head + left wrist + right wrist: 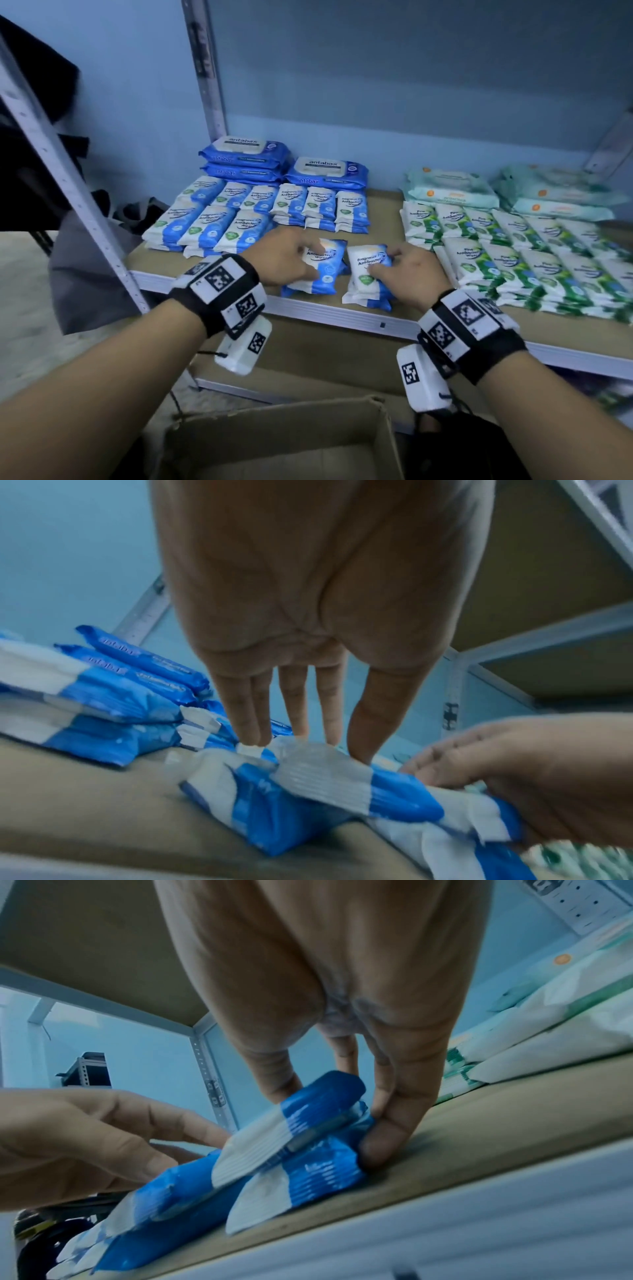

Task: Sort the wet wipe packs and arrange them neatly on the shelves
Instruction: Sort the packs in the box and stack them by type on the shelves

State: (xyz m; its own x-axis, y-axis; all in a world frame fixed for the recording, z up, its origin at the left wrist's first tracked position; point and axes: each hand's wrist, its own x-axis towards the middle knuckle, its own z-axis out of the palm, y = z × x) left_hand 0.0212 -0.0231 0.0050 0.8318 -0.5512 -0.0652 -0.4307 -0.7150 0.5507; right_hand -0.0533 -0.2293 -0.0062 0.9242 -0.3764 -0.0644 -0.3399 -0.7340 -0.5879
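Wipe packs lay near the shelf's (318, 313) front edge: the left hand (274, 258) had straight fingers pressing the left pack (317, 269), the right hand (411, 274) pinched the right stack (368, 281). Soft, light and likely slippery, they were best gripped by their sides. Green packs (513, 260) crowded the right; bare board remained between.

A pale blue wall (394, 85) is standing behind the shelf (383, 212), whose brown board is sitting in a grey metal frame with perforated uprights (205, 68). A grey floor (20, 308) is showing at the left beyond the shelf's left edge, and an open cardboard box (281, 442) is sitting below its front edge in dim, bluish light.
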